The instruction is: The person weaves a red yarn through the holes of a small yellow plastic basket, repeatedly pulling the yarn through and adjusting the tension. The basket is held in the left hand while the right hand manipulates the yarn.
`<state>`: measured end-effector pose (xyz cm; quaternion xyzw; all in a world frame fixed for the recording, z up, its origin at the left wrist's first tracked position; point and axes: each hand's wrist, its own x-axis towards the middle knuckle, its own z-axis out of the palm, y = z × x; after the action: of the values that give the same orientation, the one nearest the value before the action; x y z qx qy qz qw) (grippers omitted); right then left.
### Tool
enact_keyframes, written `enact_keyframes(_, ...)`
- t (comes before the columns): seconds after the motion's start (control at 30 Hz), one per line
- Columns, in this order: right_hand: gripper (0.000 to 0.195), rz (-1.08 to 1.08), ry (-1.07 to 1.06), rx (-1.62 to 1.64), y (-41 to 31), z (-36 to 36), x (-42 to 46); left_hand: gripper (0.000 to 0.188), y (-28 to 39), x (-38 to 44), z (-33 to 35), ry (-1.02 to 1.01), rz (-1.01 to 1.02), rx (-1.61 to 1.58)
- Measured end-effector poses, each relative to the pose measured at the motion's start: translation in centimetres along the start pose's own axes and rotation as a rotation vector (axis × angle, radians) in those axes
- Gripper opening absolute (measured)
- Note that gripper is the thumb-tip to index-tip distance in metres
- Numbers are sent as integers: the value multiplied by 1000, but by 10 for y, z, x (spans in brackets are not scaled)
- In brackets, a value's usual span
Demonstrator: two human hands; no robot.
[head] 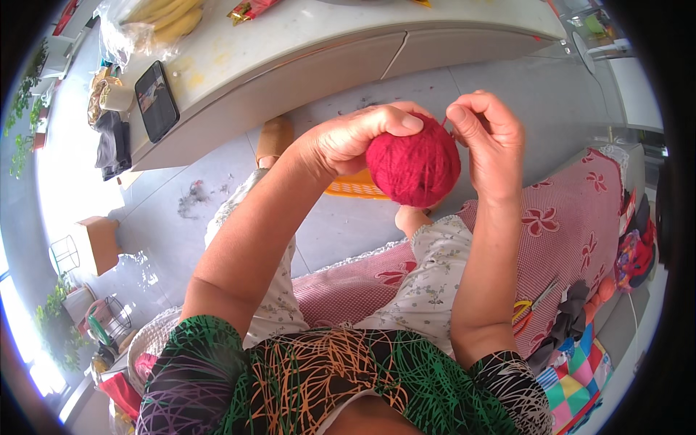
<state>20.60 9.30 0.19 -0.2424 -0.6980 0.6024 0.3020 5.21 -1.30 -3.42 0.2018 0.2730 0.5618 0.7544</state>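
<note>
A round ball of crimson yarn (416, 163) is held up in front of me, above the floor and my feet. My left hand (375, 133) grips it from the left, the thumb pressed on its upper side and the other fingers mostly hidden behind it. Just right of the ball, my right hand (486, 138) pinches a strand of the same yarn (445, 120) between thumb and forefinger. That short strand runs from the ball's upper right to the fingertips.
A white-topped table (304, 24) bears a smartphone (156, 101) and bagged bananas (168, 22). An orange plastic basket (356, 186) sits on the floor behind the ball. On the red patterned seat cover (571, 217) at right lie scissors (533, 307) and patchwork fabric (576, 389).
</note>
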Motion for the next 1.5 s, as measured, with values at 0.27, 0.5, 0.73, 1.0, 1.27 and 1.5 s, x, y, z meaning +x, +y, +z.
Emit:
enact_keyframes(0.27,9,211,-45,-46,5,5,1,67,9,-5,-13,28,318,-333)
enact_keyframes(0.5,11,228,-313,-294,11,8,-3,64,22,-1,-16,318,535,-305)
enact_keyframes(0.73,7,182,-187,303,-1,-3,-3,52,24,-5,-7,529,140,586)
enact_keyframes(1.0,11,301,-101,-15,7,1,2,85,17,-11,-10,67,437,-216)
enact_keyframes(1.27,11,170,-363,105,0,8,-5,64,27,-5,-16,628,322,693)
enact_keyframes(1.5,10,275,-37,48,13,-2,4,69,13,-12,-12,43,231,-8)
